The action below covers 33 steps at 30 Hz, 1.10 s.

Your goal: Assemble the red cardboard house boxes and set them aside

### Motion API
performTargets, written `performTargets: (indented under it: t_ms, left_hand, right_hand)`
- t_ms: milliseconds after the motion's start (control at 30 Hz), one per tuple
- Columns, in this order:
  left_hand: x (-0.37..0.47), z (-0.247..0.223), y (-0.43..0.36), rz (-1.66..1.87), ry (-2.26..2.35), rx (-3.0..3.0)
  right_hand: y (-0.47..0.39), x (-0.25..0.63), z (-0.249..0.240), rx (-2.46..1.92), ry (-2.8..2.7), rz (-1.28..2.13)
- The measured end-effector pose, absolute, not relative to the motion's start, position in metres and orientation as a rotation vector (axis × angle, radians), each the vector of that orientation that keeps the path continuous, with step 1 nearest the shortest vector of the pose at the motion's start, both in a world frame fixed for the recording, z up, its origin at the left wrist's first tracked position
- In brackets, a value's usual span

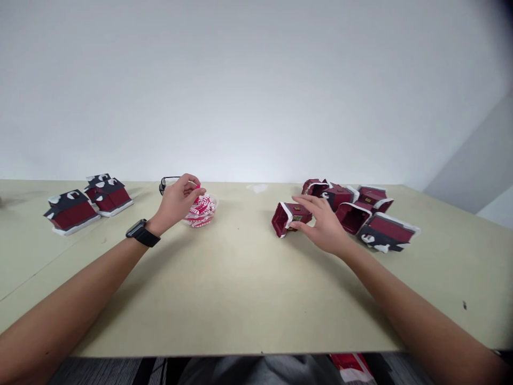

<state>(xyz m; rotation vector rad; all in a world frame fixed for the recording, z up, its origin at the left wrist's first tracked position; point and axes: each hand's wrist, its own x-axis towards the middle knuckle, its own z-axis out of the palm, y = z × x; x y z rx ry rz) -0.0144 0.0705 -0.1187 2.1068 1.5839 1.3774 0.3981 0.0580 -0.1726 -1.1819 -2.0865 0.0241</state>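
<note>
The left hand [176,202] is pinching a small pink piece [197,188] at a clear round container [217,204] of red-and-white pieces [202,213], while the right hand [327,229], thumb and fingers apart, is framing a tipped, hollow maroon house [280,220] on the pale surface [240,289], any lift seemingly needing a firmer grip.

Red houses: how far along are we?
Looks done: three upright houses on the left. In hand: the right hand is at a tipped house, its base open; the left hand pinches something pink above red-and-white pieces. Probably left: that one plus the clustered houses lying tipped at right.
</note>
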Motion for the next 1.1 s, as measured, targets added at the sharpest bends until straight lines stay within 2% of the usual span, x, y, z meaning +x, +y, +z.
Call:
performTargets:
  t_ms: [167,433,633,800,967,1100]
  left_hand:
    - [0.015,-0.119,0.054,1.378,1.437,2.003]
    - [0.052,-0.147,0.037,1.159,1.189,1.812]
    - [0.057,-0.165,0.035,1.02,1.152,1.765]
    - [0.057,-0.17,0.035,0.973,1.097,1.727]
    - [0.062,-0.177,0.035,0.944,1.039,1.766]
    - [0.065,-0.18,0.033,0.965,1.013,1.797]
  right_hand:
    - [0.072,0.42,-0.181,-1.344,-2.012,0.425]
    - [0.063,0.409,-0.17,-1.4,-1.739,0.82]
    - [0.058,0.408,-0.16,-1.307,-1.434,0.617]
    - [0.048,0.398,-0.156,-1.372,-1.576,0.407]
    - [0.038,0.378,-0.157,-1.321,-1.748,0.446]
    - [0.036,0.391,-0.15,-1.368,-1.968,0.695]
